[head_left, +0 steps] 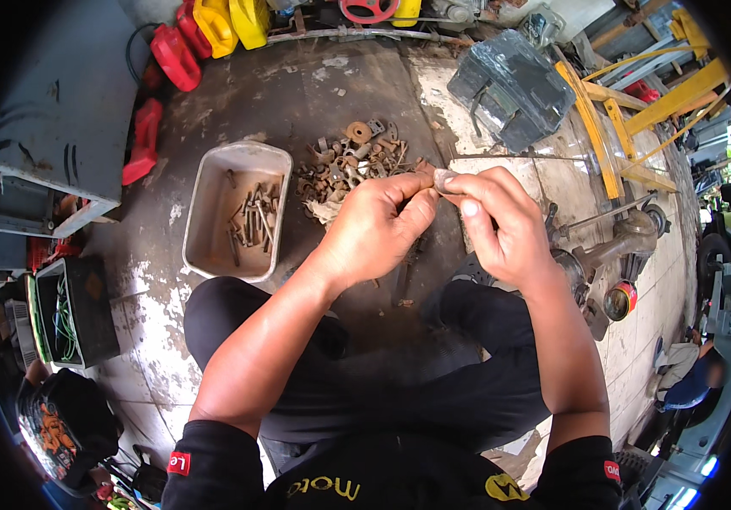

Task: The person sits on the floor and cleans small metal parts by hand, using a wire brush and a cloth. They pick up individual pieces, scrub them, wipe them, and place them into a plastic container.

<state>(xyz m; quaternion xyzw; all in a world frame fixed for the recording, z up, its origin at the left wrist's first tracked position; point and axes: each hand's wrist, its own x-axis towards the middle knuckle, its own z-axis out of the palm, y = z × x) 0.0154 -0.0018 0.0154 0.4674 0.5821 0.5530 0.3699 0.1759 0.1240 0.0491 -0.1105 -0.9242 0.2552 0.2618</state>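
My left hand (376, 223) and my right hand (506, 223) meet above the floor, both closed in a pinch. Between their fingertips is a small rusty metal piece (444, 180), mostly covered by the fingers, so its exact kind does not show. Behind and left of my hands lies a heap of rusty bolts, nuts, washers and other metal parts (357, 157) on the floor. A grey rectangular tub (195, 208) stands left of the heap. Several long bolts (255, 217) lie inside it, mostly toward its right side.
Red and yellow jerrycans (212, 30) line the far left. A black case (514, 89) and a yellow frame (608, 136) stand far right. Rusty machine parts (620, 242) and a can (620, 301) sit beside my right knee. Other people (688, 378) are at both sides.
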